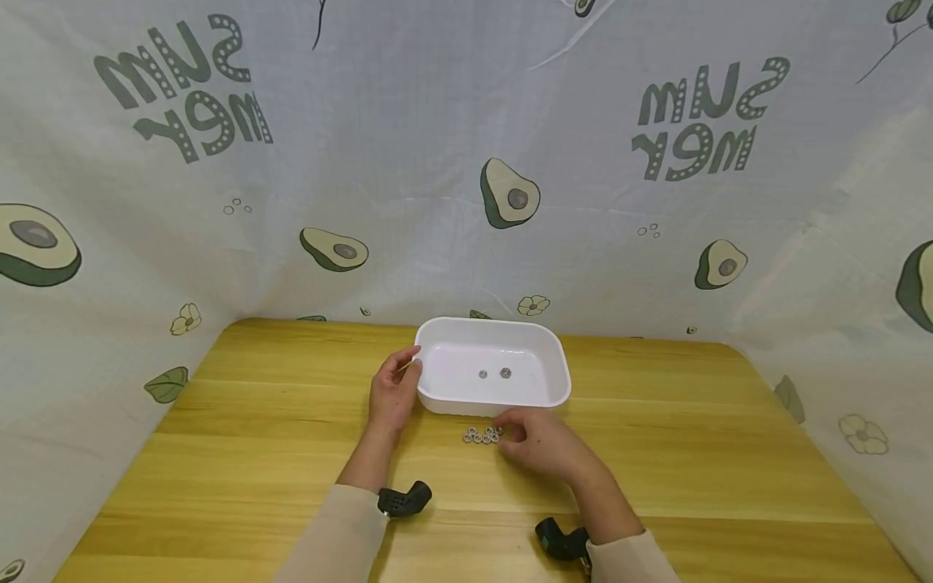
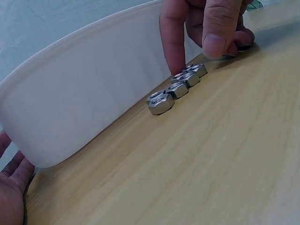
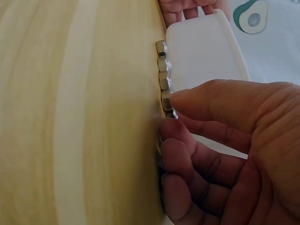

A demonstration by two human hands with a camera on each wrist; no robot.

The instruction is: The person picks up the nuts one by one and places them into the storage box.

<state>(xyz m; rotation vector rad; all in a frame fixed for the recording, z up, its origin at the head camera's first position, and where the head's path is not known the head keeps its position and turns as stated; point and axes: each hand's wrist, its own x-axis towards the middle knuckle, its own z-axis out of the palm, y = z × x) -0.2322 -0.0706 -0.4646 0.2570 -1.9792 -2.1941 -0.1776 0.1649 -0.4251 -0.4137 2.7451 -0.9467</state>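
The left sleeve (image 1: 338,530) reached up over the table (image 1: 255,429), with a black camera (image 1: 404,500) at the wrist. The left hand (image 1: 392,397) rested against the left end of the tray (image 1: 452,405), fingers and thumb apart and touching the outside of the wall, probably to keep the tray from sliding. None of its fingers seemed clamped on anything.

The white tray stood upright on its base, one long wall turned towards the person, so its low side faced the hands. Just outside that wall lay a close-set group of nuts (image 1: 487,438), some touching. They rested on their flat faces, which likely kept them from rolling; being so near the wall and between the two hands, they seemed placed for easy reach. Two loose nuts (image 1: 506,373) lay on the tray's floor, slightly apart, the right one looking larger.

The right hand (image 1: 543,441) came in low over the group's right end. In the left wrist view one fingertip touched a nut there, while the thumb stood apart from it; the other fingers were bent. Whether they pinched or hid a nut, I cannot tell. The low approach probably let the fingertips get at the small nuts from the sides. Farther right were the second camera (image 1: 561,541) and the right sleeve (image 1: 630,559).
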